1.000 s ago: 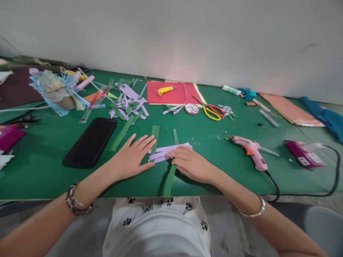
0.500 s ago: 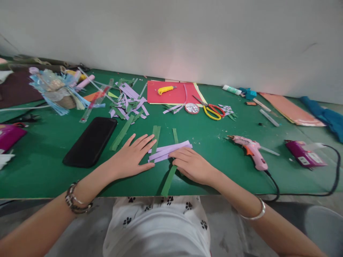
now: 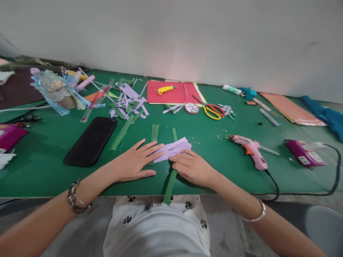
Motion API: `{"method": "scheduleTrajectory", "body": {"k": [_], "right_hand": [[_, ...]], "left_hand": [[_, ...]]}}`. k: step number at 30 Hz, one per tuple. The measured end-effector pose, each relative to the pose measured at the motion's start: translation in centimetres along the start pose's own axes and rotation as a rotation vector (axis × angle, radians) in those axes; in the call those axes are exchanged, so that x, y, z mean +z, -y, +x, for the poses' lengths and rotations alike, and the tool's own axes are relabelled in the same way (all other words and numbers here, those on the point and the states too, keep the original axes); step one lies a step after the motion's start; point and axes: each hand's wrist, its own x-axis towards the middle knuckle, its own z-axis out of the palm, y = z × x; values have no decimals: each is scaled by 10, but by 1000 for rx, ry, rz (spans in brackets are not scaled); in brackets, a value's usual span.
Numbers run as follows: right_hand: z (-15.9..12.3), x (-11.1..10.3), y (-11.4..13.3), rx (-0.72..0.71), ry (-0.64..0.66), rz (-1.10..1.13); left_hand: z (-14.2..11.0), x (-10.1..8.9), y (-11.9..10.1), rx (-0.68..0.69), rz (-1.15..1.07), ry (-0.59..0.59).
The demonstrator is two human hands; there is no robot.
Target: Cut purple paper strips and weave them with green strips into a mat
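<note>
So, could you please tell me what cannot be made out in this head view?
- Long green paper strip: its middle lies under the right hand.
- Lilac paper strips: near ends covered by both hands; left hand lies flat.
- Small round tin: contents too small.
- Purple box: cut by left edge.

On your green table [image 3: 40,167] you have a black phone [image 3: 91,141] at the left. A pink glue gun [image 3: 250,150] lies at the right. Near the wall, a yellow knife [image 3: 165,90] rests on red paper [image 3: 174,95], with scissors [image 3: 213,110] just beside it.
</note>
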Motion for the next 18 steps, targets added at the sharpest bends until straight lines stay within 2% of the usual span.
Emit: {"method": "scheduleTrajectory", "body": {"k": [3,9,18], "right_hand": [[0,-1,0,4,26,57],[-2,-2,0,127,19,65],[-4,-1,3,100,65,40]], "left_hand": [[0,-1,-1,-15,17,-2],[0,-3,-3,-28,28,16],[1,-3,-3,-26,23,21]]}}
